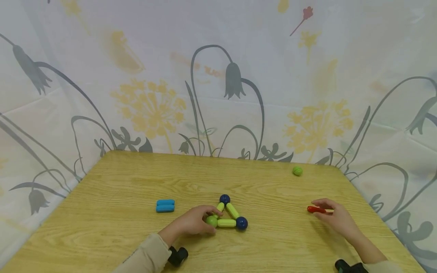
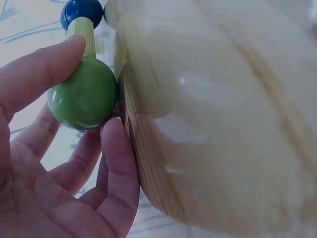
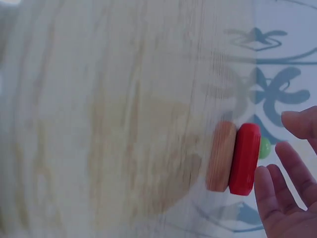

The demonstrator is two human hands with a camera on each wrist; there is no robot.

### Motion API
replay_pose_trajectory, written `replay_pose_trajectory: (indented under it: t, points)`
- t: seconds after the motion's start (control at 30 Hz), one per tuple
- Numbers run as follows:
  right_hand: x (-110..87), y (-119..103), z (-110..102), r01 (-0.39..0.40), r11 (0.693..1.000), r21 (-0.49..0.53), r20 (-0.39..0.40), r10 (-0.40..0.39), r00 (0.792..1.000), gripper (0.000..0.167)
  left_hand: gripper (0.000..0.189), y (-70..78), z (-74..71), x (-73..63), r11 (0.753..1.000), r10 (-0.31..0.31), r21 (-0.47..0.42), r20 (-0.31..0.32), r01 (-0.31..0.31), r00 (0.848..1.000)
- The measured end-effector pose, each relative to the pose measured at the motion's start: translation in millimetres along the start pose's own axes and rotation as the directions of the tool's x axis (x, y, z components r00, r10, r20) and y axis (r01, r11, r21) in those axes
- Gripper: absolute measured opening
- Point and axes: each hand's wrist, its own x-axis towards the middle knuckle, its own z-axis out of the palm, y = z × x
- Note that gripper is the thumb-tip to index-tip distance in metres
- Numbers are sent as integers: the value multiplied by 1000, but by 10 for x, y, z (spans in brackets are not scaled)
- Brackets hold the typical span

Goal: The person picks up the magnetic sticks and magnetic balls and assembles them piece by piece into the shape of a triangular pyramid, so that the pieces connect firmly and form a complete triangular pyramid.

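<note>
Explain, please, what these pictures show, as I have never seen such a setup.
There is no machine here: the grip is a person's bare left hand or right hand. The wide picture comes from a camera on the head; the closer two come from one on each wrist. On the wood-grained table are two blue rods, a loose green ball, a red rod and a rod-and-ball triangle. The left hand holds the triangle's green corner ball between thumb and fingers. The right hand is at the red rod, its fingers not closed round it; whether it touches, I cannot tell.
</note>
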Motion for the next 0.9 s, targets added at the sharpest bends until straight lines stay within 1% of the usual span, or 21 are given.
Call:
replay_pose_trajectory:
  t: [0.07, 0.17, 0.3, 0.43, 0.57, 0.7, 0.8, 0.9]
  points:
    - [19, 24, -6, 2, 1000, -10, -9, -3, 1000, 31, 40, 5, -8, -2, 1000, -2, 5, -3, 2, 1000]
    - [45, 72, -8, -23, 999, -36, -6, 23, 1000, 31, 40, 3, -11, -1, 1000, -2, 12, -5, 2, 1000]
    - [88, 127, -6, -79, 996, -44, 56, 82, 995, 33, 40, -5, -7, 3, 1000, 1, 16, 0, -1, 1000]
    - [123, 136, 15, -106, 994, 3, 114, 105, 988, 31, 39, -2, -2, 1, 1000, -6, 16, 5, 6, 1000]
    - [131, 108, 50, -97, 993, 72, 139, 86, 987, 30, 40, 7, -2, 5, 1000, -6, 15, 7, 5, 1000]
    - [128, 39, 108, -81, 989, 123, 182, 58, 982, 36, 39, 6, -4, 3, 1000, -13, 10, 10, 13, 1000]
    - [125, -38, 166, -68, 993, 101, 204, 46, 978, 36, 39, -4, -5, 3, 1000, -15, 8, 12, 14, 1000]
    - [120, -135, 238, -70, 995, 64, 216, 55, 975, 36, 40, -18, -8, 7, 1000, -8, 10, 14, 8, 1000]
